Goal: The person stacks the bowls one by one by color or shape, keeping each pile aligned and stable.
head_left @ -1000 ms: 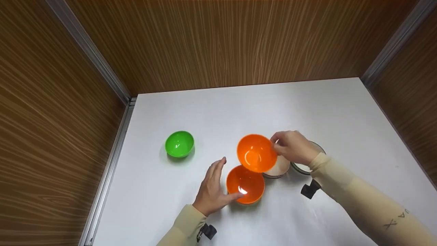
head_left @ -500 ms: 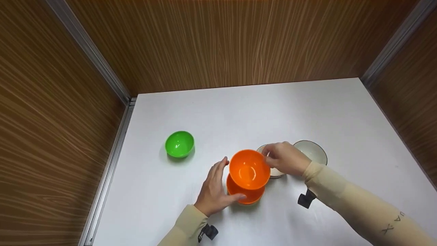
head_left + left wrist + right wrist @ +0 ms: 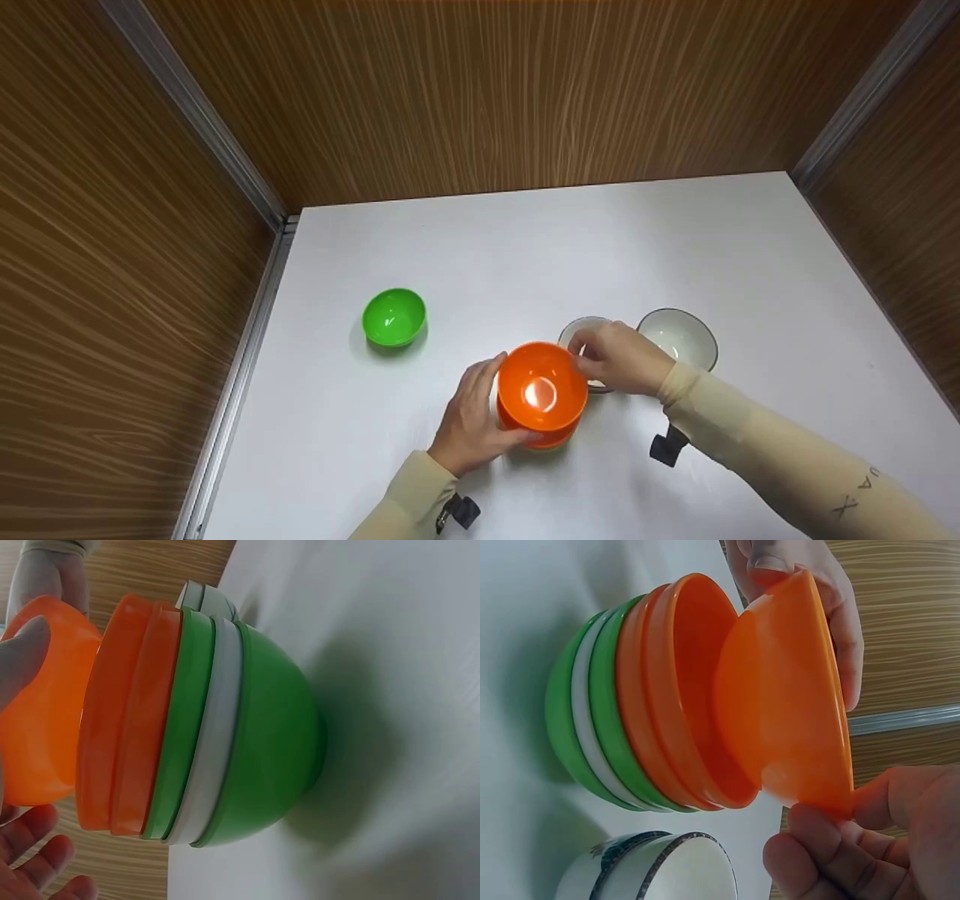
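My right hand (image 3: 624,358) pinches the right rim of an orange bowl (image 3: 541,388) between thumb and fingers. In the right wrist view, this bowl (image 3: 784,690) is tilted, its base dipping into the mouth of a nested stack. Orange bowls (image 3: 124,720) top that stack, over a green bowl, a white bowl and a green bottom bowl (image 3: 274,735) on the table. To the left, my left hand (image 3: 469,420) is spread around the orange bowl's side, fingers extended, thumb at the near side.
A green bowl (image 3: 394,318) stands alone to the left on the white table (image 3: 480,255). White dark-rimmed bowls (image 3: 686,870) stand just right of the stack, partly behind my right hand. Another white bowl (image 3: 681,337) is farther right. Wood-grain panels (image 3: 480,97) enclose the table.
My right hand has brought the orange bowl left and down, from behind the stack to over and into its mouth. My left hand has stayed almost in place beside the stack.
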Demonstrator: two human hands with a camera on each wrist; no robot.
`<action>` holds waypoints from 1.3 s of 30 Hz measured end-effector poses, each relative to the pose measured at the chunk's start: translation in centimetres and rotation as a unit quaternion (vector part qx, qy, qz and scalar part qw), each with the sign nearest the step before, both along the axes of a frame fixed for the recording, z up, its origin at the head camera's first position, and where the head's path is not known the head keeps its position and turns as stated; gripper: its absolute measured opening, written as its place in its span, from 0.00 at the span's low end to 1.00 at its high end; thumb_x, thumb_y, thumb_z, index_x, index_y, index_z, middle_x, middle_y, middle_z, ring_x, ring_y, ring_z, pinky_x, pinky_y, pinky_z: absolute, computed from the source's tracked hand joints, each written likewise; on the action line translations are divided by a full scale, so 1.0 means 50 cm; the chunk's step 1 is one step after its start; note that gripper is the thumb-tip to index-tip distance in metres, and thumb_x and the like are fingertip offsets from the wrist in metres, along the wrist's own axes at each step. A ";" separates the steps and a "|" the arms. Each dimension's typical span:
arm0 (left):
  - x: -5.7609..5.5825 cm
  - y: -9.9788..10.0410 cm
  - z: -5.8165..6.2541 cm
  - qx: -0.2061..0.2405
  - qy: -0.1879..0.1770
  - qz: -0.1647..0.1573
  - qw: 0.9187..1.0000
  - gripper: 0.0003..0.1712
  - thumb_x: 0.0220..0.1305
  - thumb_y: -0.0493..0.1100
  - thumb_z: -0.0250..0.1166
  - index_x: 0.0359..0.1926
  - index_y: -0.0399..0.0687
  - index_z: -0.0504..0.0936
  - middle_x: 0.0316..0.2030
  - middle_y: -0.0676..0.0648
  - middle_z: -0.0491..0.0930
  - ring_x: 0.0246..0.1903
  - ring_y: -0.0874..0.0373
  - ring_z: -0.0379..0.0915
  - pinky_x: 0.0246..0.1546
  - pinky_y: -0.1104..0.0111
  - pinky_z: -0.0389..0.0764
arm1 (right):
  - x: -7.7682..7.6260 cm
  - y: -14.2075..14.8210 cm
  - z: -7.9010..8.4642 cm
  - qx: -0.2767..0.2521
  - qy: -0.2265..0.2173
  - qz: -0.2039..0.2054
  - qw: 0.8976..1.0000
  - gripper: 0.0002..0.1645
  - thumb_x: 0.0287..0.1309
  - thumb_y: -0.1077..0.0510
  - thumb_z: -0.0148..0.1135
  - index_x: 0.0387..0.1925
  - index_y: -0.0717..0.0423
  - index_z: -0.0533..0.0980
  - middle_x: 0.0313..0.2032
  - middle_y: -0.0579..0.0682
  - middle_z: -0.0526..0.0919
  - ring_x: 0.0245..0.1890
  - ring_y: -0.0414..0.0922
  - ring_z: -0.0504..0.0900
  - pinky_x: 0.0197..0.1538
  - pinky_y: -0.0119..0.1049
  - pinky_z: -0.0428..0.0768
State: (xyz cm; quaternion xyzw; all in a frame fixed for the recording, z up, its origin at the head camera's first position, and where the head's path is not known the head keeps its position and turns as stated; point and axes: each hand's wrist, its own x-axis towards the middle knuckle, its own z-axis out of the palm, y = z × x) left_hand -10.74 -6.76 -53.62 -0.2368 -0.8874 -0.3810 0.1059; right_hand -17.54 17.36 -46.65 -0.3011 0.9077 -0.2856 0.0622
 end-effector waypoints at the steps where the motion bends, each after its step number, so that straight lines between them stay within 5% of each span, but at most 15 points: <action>1: 0.000 0.000 -0.001 0.000 -0.002 -0.001 1.000 0.59 0.39 0.69 0.67 0.67 0.45 0.55 0.59 0.51 0.61 0.57 0.61 0.58 0.58 0.65 0.65 | 0.000 0.000 -0.001 0.000 0.000 0.001 1.000 0.06 0.48 0.61 0.59 0.25 0.46 0.78 0.21 0.36 0.73 0.20 0.37 0.70 0.25 0.30 0.72; 7: 0.002 -0.002 -0.009 -0.004 -0.005 0.000 1.000 0.58 0.38 0.70 0.68 0.65 0.44 0.58 0.59 0.52 0.61 0.57 0.61 0.58 0.58 0.65 0.65 | 0.003 -0.002 -0.010 0.003 -0.002 0.006 1.000 0.05 0.49 0.61 0.59 0.26 0.49 0.79 0.14 0.36 0.71 0.16 0.35 0.67 0.21 0.29 0.70; 18: 0.010 -0.003 -0.025 -0.012 -0.013 0.003 1.000 0.58 0.36 0.65 0.72 0.65 0.43 0.58 0.59 0.49 0.61 0.58 0.57 0.58 0.59 0.61 0.65 | 0.011 -0.007 -0.020 0.021 -0.015 0.004 1.000 0.04 0.51 0.60 0.59 0.29 0.51 0.79 0.18 0.36 0.73 0.17 0.35 0.69 0.21 0.28 0.73; 28: 0.019 0.000 -0.025 0.002 -0.066 0.013 0.998 0.57 0.33 0.71 0.69 0.63 0.53 0.58 0.59 0.56 0.58 0.58 0.61 0.57 0.59 0.63 0.64 | 0.015 -0.008 -0.028 0.026 -0.014 0.011 0.999 0.03 0.52 0.59 0.60 0.29 0.52 0.80 0.17 0.37 0.73 0.17 0.35 0.69 0.22 0.28 0.72; 39: 0.028 0.000 -0.039 0.014 -0.075 0.015 0.997 0.58 0.31 0.68 0.72 0.63 0.53 0.57 0.59 0.58 0.59 0.55 0.63 0.59 0.57 0.63 0.68 | 0.020 -0.010 -0.037 0.031 -0.026 0.011 0.999 0.05 0.52 0.59 0.61 0.32 0.52 0.80 0.19 0.37 0.74 0.18 0.35 0.70 0.22 0.28 0.73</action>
